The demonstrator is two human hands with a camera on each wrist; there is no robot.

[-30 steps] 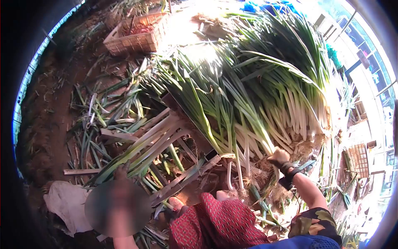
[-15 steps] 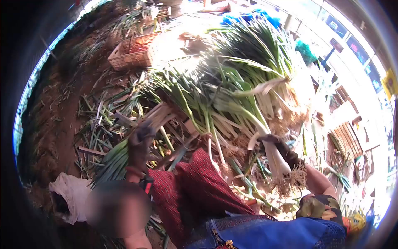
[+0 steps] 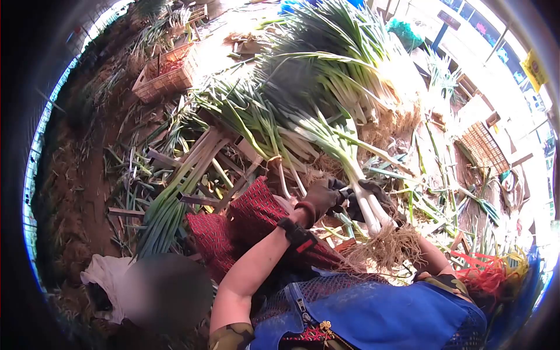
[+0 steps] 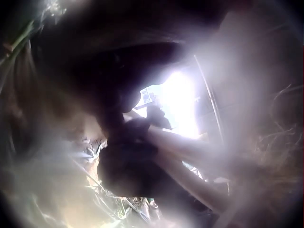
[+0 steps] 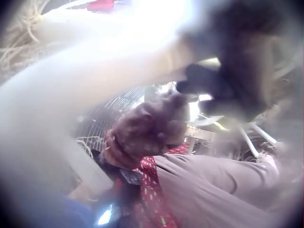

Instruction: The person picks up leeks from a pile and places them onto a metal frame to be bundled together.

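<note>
My gloved right hand point(image 3: 373, 198) grips a couple of long green onions point(image 3: 364, 211) by their white stems, above the lap. Their shaggy roots point(image 3: 385, 248) hang toward the body, while the green leaves point away over the pile. Close beside it, my gloved left hand point(image 3: 321, 195) has its fingers curled near the stems; I cannot tell whether they pinch anything. In the right wrist view the left hand point(image 5: 147, 126) lies past a blurred pale stem point(image 5: 109, 71). Dark fingers cross the white stems point(image 4: 183, 147) in the left wrist view.
A big heap of green onions point(image 3: 332, 64) lies ahead. Another bundle point(image 3: 181, 186) rests across a wooden frame at the left. Loose leaves litter the ground. One crate point(image 3: 166, 73) stands at the far left, another point(image 3: 483, 147) at the right. Red and yellow strings point(image 3: 487, 271) lie beside the right elbow.
The right hand has lifted green onions from the heap and drawn them toward the body. From the bundle at the left, the left hand has come across to their stems.
</note>
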